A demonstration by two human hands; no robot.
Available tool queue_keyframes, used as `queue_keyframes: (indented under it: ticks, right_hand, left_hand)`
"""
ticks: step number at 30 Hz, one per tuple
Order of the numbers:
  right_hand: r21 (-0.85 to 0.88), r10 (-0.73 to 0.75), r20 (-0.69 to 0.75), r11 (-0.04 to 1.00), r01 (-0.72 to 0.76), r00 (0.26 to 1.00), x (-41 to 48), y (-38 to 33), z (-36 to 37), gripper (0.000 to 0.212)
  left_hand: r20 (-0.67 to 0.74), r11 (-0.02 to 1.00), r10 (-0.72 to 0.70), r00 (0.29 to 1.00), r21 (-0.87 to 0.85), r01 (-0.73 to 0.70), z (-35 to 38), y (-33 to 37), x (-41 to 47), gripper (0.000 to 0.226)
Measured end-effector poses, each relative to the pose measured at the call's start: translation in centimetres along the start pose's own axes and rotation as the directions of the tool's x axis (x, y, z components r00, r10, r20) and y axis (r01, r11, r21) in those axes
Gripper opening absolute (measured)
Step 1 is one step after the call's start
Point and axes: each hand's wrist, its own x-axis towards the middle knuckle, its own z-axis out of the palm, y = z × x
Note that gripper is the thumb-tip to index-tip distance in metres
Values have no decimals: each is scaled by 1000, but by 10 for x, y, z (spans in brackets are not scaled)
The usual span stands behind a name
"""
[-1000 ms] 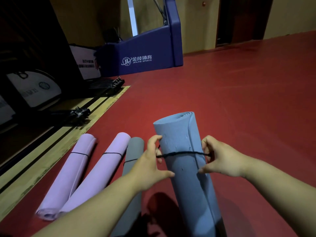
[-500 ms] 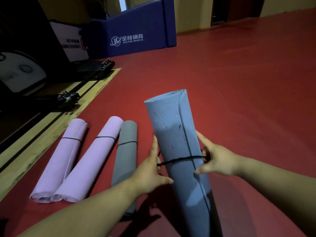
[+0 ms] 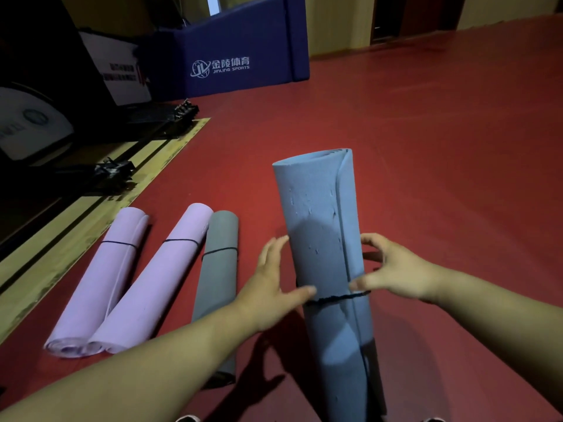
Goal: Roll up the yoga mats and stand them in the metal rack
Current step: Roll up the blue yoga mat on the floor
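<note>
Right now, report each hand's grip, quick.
Left hand: open, straight fingers and thumb resting against the blue mat.
Right hand: curled round the blue mat's other side, thumb just above the black band.

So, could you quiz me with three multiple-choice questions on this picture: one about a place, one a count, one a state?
1. Where is the grey mat?
A. in a rack
B. beside the lilac mats
C. on a bench

2. How many rolled mats lie on the floor?
A. one
B. three
C. six

3. The blue mat is:
A. spread flat
B. folded square
C. rolled, held upright

Answers: B, it lies alongside them; B, two lilac, one grey; C, left hand and right hand steady it upright, black band round it.
</note>
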Motion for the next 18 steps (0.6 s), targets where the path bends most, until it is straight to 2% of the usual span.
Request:
queue_keyframes:
  ticks: [2, 3, 5, 9, 12, 15, 18]
  right_hand:
    - [181, 11, -21, 983, -7, 1000, -2, -9, -1, 95]
    - [234, 6, -31, 972, 2, 1000, -2, -14, -1, 94]
    - [303, -18, -52, 952, 33, 998, -5, -27, -3, 102]
    - [308, -169, -122, 930, 199, 978, -9, -61, -10, 116]
    - [267, -283, -145, 911, 313, 948, -14, -80, -18, 114]
    - [230, -318, -173, 907, 352, 932, -16, -91, -22, 122]
    - [148, -375, -196, 902, 406, 906, -19, -102, -19, 113]
  left_hand:
    - [-78, 994, 7, 997, -110, -15, -9, 22, 12, 64]
    - [-110, 978, -5, 994, -207, -18, -14, 33, 17, 59]
    - [-160, 939, -38, 986, -344, -20, -26, 52, 24, 67]
    - [-89, 978, 13, 996, -207, -32, -58, 74, 26, 113]
    - [-53, 989, 34, 998, -144, -42, -71, 84, 29, 102]
    - [-77, 966, 43, 996, -250, -61, -69, 92, 34, 95]
    - [-162, 941, 14, 987, -332, -68, -65, 103, 38, 83]
